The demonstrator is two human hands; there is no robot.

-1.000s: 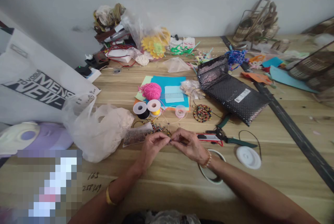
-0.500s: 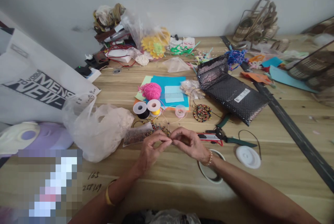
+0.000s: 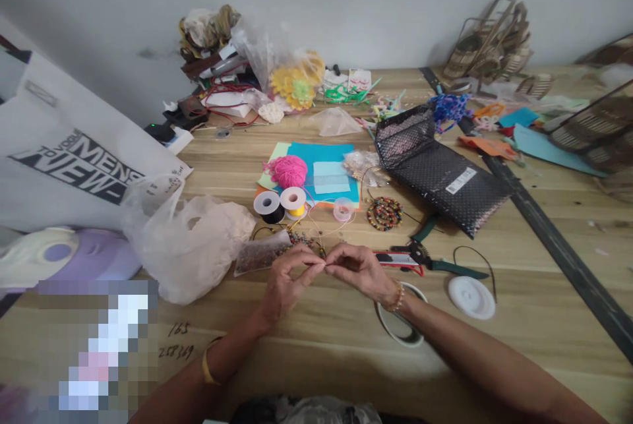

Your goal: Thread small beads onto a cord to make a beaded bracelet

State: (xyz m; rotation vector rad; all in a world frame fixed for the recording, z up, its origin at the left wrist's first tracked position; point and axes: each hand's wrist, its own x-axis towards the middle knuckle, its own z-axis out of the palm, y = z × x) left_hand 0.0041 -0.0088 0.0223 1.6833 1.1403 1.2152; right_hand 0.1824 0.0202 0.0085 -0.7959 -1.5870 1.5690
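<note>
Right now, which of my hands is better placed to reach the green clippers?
Probably your right hand: the clippers lie just to its right. Your left hand is farther off. Both have fingertips pinched together, though.

a smooth gold-coloured bangle [image 3: 210, 369] is circling the left forearm [image 3: 235, 345] toward seven o'clock, a beaded bracelet [image 3: 397, 296] is ringing the right wrist [image 3: 384, 287] toward half past four, dark-and-pale clothing [image 3: 321, 411] is showing at six
</note>
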